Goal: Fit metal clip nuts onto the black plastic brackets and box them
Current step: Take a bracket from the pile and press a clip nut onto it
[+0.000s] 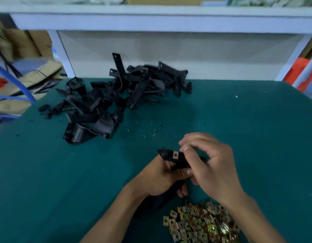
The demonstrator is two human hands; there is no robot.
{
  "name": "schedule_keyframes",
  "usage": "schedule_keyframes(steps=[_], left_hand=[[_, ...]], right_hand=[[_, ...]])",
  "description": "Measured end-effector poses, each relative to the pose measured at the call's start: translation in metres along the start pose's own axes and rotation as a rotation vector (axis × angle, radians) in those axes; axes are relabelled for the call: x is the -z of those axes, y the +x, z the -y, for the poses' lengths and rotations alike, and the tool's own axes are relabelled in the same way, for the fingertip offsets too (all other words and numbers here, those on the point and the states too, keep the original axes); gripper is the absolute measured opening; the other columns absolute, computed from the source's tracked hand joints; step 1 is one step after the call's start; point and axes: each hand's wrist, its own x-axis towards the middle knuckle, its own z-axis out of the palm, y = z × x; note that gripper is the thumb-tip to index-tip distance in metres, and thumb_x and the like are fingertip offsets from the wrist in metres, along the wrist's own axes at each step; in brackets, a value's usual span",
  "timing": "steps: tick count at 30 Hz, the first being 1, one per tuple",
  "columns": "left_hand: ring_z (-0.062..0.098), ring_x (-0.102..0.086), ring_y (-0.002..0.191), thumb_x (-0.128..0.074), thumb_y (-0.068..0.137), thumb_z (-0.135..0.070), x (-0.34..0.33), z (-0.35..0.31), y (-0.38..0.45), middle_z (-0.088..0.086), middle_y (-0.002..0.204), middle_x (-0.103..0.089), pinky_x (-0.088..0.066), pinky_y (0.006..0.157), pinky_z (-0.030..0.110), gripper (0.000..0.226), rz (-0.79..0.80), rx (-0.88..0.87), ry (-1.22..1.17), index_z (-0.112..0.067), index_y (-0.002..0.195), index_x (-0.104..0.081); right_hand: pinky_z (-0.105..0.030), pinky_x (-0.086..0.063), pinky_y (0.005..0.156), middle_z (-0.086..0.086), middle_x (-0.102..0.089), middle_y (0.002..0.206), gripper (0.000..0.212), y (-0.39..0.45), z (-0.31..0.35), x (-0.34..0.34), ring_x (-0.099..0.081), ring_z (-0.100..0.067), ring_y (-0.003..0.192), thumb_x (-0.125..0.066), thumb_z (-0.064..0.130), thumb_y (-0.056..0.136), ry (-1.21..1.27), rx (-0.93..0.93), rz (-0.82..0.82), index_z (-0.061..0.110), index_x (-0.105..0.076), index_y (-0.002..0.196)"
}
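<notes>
Early going, by the look of it: a big heap of brackets (123, 95) waits toward the desk's (248, 130) far edge, no box in sight. Left hand (162, 176) grips one bracket (176, 159) near the front edge; right hand (211, 162) pinches a clip nut (176, 154) onto its tip. The loose nut pile (202, 225) sits at the front edge.

Dim, bluish cast, soft blur, edges warped
</notes>
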Motion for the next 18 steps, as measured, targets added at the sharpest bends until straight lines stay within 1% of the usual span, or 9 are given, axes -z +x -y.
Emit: schedule_keyframes(steps=[2,4,7,9,11,13,15,16,18], left_hand=[[0.020,-0.064,0.058,-0.054,0.103,-0.010,0.002,0.000,0.001,0.007,0.084,-0.072,-0.058,0.055,0.030,0.011,-0.030,0.048,-0.081,-0.004,0.100,-0.063],[0.021,-0.064,0.058,-0.055,0.102,-0.011,0.006,-0.001,0.001,0.015,0.090,-0.070,-0.058,0.055,0.030,0.008,-0.046,0.081,-0.149,-0.008,0.105,-0.063],[0.023,-0.066,0.061,-0.060,0.100,-0.023,0.006,-0.006,-0.002,0.014,0.082,-0.071,-0.056,0.060,0.032,0.017,-0.112,0.113,-0.156,-0.006,0.100,-0.065],[0.028,-0.067,0.069,-0.063,0.097,-0.038,-0.001,-0.013,-0.008,0.015,0.075,-0.071,-0.053,0.070,0.032,0.040,-0.236,0.122,-0.114,0.001,0.090,-0.067],[0.027,-0.069,0.079,-0.061,0.094,-0.051,-0.012,-0.025,-0.012,0.011,0.080,-0.075,-0.050,0.076,0.023,0.055,-0.372,0.115,-0.087,-0.001,0.079,-0.074],[0.014,-0.070,0.078,-0.057,0.088,-0.057,-0.035,-0.045,-0.010,0.005,0.084,-0.077,-0.049,0.072,0.016,0.056,-0.466,0.096,-0.145,-0.006,0.082,-0.079],[0.013,-0.068,0.072,-0.062,0.092,-0.058,-0.065,-0.062,-0.002,0.005,0.083,-0.076,-0.050,0.066,0.018,0.051,-0.444,0.052,-0.226,-0.009,0.091,-0.079],[0.016,-0.067,0.069,-0.061,0.096,-0.055,-0.083,-0.069,0.003,0.006,0.081,-0.074,-0.051,0.064,0.021,0.048,-0.396,0.020,-0.258,-0.011,0.094,-0.078],[0.020,-0.070,0.072,-0.055,0.100,-0.049,-0.119,-0.078,0.010,0.007,0.083,-0.074,-0.055,0.067,0.029,0.043,-0.354,0.016,-0.286,-0.011,0.097,-0.076]], right_hand=[[-0.023,-0.052,0.090,0.018,-0.074,0.100,0.013,0.005,0.009,0.019,-0.068,-0.004,0.106,-0.069,0.018,0.095,-0.055,0.024,-0.059,0.022,-0.079,0.088],[-0.014,-0.050,0.087,0.016,-0.076,0.097,0.014,0.011,0.025,0.042,-0.070,-0.007,0.101,-0.068,0.017,0.094,-0.014,0.059,-0.148,0.024,-0.079,0.088],[-0.010,-0.048,0.084,0.007,-0.078,0.093,0.016,0.007,0.048,0.074,-0.072,-0.008,0.092,-0.066,0.016,0.090,0.088,0.081,-0.248,0.024,-0.078,0.084],[-0.007,-0.048,0.078,0.006,-0.078,0.086,0.012,-0.009,0.048,0.078,-0.072,-0.005,0.083,-0.075,0.019,0.091,0.071,-0.043,-0.244,0.025,-0.079,0.082],[-0.006,-0.048,0.070,0.008,-0.078,0.080,0.008,-0.031,0.041,0.068,-0.074,-0.008,0.076,-0.080,0.021,0.084,0.068,-0.235,-0.177,0.029,-0.079,0.084],[-0.009,-0.049,0.069,0.011,-0.078,0.081,0.020,-0.051,0.038,0.057,-0.074,-0.008,0.079,-0.080,0.033,0.076,0.083,-0.366,-0.059,0.032,-0.078,0.096],[-0.015,-0.052,0.076,0.014,-0.078,0.092,0.033,-0.067,0.046,0.054,-0.074,-0.004,0.088,-0.079,0.044,0.083,0.163,-0.371,0.038,0.042,-0.073,0.115],[-0.015,-0.053,0.080,0.016,-0.078,0.101,0.038,-0.074,0.050,0.056,-0.074,-0.002,0.095,-0.075,0.043,0.087,0.229,-0.340,0.042,0.047,-0.068,0.124],[-0.014,-0.052,0.084,0.018,-0.075,0.114,0.045,-0.091,0.052,0.066,-0.071,0.000,0.105,-0.064,0.029,0.089,0.299,-0.307,-0.099,0.048,-0.064,0.130]])
